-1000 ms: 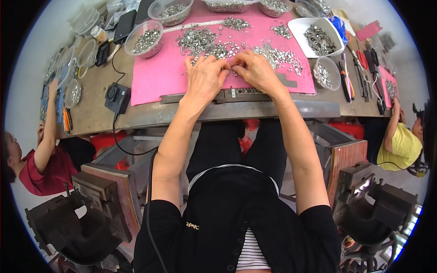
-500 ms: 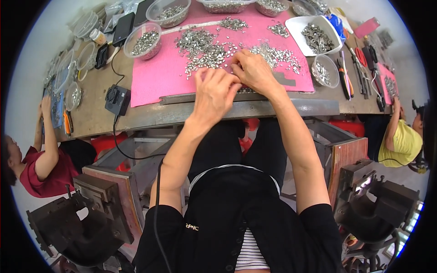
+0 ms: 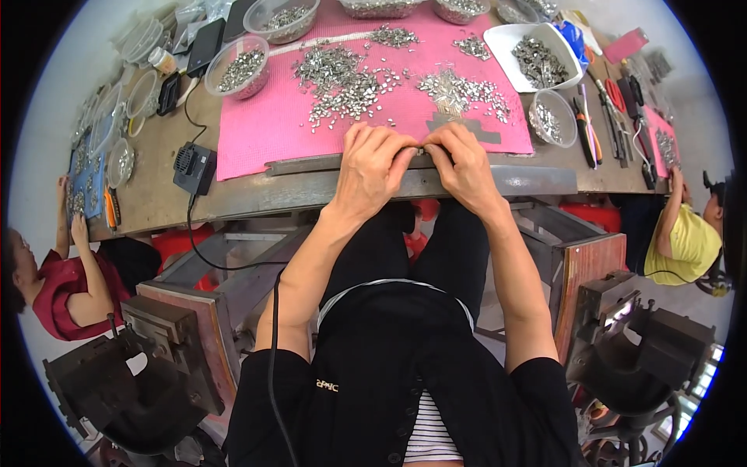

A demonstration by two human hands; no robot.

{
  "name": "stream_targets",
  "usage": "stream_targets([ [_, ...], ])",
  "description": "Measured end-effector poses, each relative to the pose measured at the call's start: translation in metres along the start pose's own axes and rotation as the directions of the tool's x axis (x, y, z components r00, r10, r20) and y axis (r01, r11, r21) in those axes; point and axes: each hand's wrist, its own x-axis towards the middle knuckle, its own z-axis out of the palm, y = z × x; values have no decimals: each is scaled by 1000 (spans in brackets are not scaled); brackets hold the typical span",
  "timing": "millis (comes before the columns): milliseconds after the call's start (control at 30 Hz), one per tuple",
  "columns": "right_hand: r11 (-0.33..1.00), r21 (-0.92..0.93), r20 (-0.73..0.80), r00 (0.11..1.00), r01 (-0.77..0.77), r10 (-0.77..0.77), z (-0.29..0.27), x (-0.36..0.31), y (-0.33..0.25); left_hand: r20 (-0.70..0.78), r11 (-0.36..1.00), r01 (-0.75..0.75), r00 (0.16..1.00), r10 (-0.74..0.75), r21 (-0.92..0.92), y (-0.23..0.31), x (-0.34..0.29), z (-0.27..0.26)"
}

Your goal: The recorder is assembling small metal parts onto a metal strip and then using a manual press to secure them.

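Note:
My left hand (image 3: 372, 165) and my right hand (image 3: 464, 163) meet at the bench's front edge, fingers closed in a pinch. Between their fingertips is a small metal piece (image 3: 421, 150), mostly hidden by the fingers. Under it lies a long dark metal bar (image 3: 303, 165) along the near side of the pink mat (image 3: 253, 148). Just beyond my hands, loose silvery metal parts (image 3: 342, 97) are spread in a pile on the mat. A second pile of thin shiny parts (image 3: 459, 92) lies to the right, with flat grey strips (image 3: 478, 131) close to my right hand.
Clear tubs (image 3: 238, 67) of small parts and a white tray (image 3: 537, 62) of metal pieces ring the mat. Pliers (image 3: 585, 132) lie at right; a corded black box (image 3: 194, 167) stands at left. Two people sit at either side. Heavy vises (image 3: 167, 358) flank me.
My right hand has come back from the loose parts toward the front edge, and its fingertips now meet the left hand's. My left hand has shifted slightly right and down.

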Motion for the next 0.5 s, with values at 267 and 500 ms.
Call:
stream_targets([
  [267, 1000, -14, 5, 1000, -1, 1, 1, 2, -2, -113, 998, 51, 993, -47, 30, -1, -10, -2],
  [500, 1000, 17, 27, 1000, -6, 5, 15, 37, 1, -119, 986, 7, 993, 13, 169, -1, -10, 0],
])
